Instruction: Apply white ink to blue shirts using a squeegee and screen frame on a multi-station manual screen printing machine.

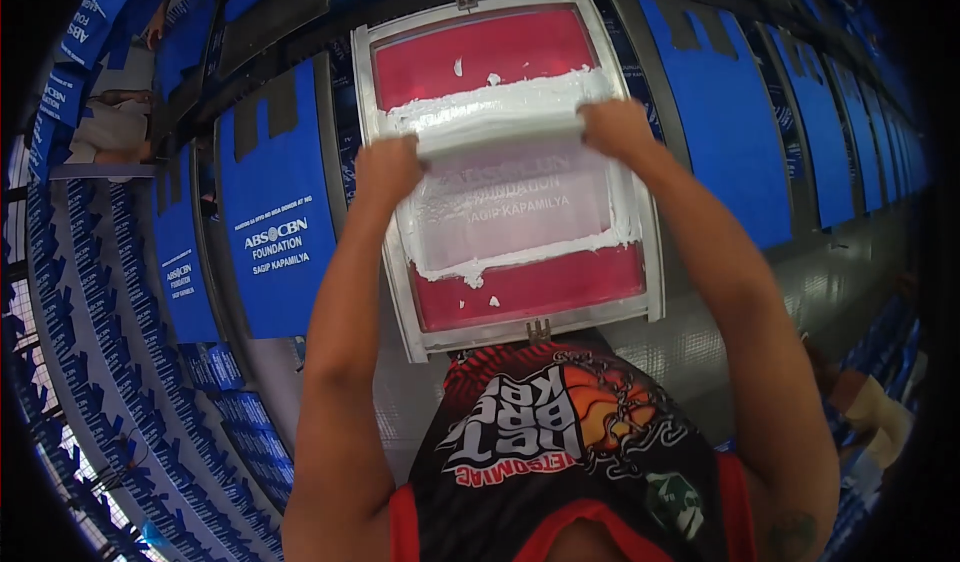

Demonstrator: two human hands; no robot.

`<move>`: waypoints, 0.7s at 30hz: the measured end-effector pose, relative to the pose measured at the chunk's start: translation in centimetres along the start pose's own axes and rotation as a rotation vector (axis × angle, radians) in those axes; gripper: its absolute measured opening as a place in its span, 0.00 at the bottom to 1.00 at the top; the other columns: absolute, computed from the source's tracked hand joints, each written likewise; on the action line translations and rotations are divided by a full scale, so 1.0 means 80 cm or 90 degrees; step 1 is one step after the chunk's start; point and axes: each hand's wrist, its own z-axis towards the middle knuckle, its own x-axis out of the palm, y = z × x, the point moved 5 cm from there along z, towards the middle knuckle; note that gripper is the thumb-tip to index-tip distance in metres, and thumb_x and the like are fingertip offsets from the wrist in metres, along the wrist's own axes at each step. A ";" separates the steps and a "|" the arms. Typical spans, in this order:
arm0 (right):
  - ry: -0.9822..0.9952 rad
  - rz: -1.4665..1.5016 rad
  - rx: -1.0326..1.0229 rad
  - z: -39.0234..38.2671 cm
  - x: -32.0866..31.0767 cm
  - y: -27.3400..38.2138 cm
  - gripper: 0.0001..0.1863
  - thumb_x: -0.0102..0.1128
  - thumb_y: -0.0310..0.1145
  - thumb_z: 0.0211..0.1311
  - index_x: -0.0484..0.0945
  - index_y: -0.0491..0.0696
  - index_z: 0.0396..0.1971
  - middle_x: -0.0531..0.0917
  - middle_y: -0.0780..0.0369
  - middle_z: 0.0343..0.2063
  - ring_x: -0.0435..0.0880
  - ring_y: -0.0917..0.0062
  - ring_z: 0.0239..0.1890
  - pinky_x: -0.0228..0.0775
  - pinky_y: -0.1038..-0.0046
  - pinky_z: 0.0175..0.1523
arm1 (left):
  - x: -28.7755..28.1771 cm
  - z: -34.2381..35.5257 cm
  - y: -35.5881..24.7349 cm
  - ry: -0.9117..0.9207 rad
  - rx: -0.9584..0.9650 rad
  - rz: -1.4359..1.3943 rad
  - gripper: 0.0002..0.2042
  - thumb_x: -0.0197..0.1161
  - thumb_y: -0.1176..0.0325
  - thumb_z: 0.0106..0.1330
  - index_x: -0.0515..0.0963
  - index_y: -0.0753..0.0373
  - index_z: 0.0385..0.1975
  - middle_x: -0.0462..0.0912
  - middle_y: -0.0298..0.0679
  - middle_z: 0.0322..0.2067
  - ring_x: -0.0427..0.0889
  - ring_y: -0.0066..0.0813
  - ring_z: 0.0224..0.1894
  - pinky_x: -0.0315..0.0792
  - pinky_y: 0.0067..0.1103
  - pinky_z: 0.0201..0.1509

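A screen-printing frame [650, 262] with pale rails lies in front of me, its mesh [490, 47] red at the far and near ends. Across the mesh, both my hands grip a squeegee [500, 139], one at each end. My left hand [392, 170] is closed on its left end and my right hand [617, 130] on its right end; both are slightly blurred. Thick white ink [500, 102] is heaped just beyond the squeegee. Nearer me, the lettered middle of the mesh shows through a thin whitish film, with a ragged line of ink [530, 253] below it.
Blue fabric pieces lie on dark boards at left [275, 162] and right [715, 112], in a row with the frame. Metal clips [538, 330] sit on the frame's ends. Rows of printed blue pieces [115, 362] fill the far left. Another person [112, 127] is partly visible there.
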 end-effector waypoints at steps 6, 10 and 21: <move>-0.100 0.131 0.002 -0.172 0.047 0.039 0.05 0.55 0.27 0.47 0.80 0.51 0.21 0.80 0.59 0.17 0.83 0.67 0.24 0.75 0.64 0.28 | 0.055 -0.148 -0.050 0.055 -0.017 -0.064 0.04 0.62 0.72 0.48 0.77 0.58 0.24 0.81 0.44 0.24 0.82 0.46 0.29 0.76 0.41 0.30; -0.095 0.056 0.047 -0.018 0.012 0.000 0.05 0.53 0.30 0.50 0.79 0.49 0.23 0.82 0.56 0.21 0.84 0.61 0.27 0.75 0.60 0.30 | 0.036 -0.020 -0.002 -0.072 -0.038 -0.014 0.07 0.65 0.68 0.47 0.77 0.61 0.25 0.81 0.46 0.26 0.82 0.47 0.31 0.76 0.39 0.33; -0.099 0.117 0.031 -0.179 0.045 0.042 0.06 0.55 0.27 0.47 0.80 0.53 0.22 0.81 0.60 0.18 0.83 0.66 0.24 0.74 0.64 0.28 | 0.062 -0.180 -0.050 -0.036 -0.015 -0.131 0.12 0.65 0.75 0.42 0.80 0.55 0.29 0.81 0.40 0.26 0.82 0.44 0.29 0.76 0.37 0.33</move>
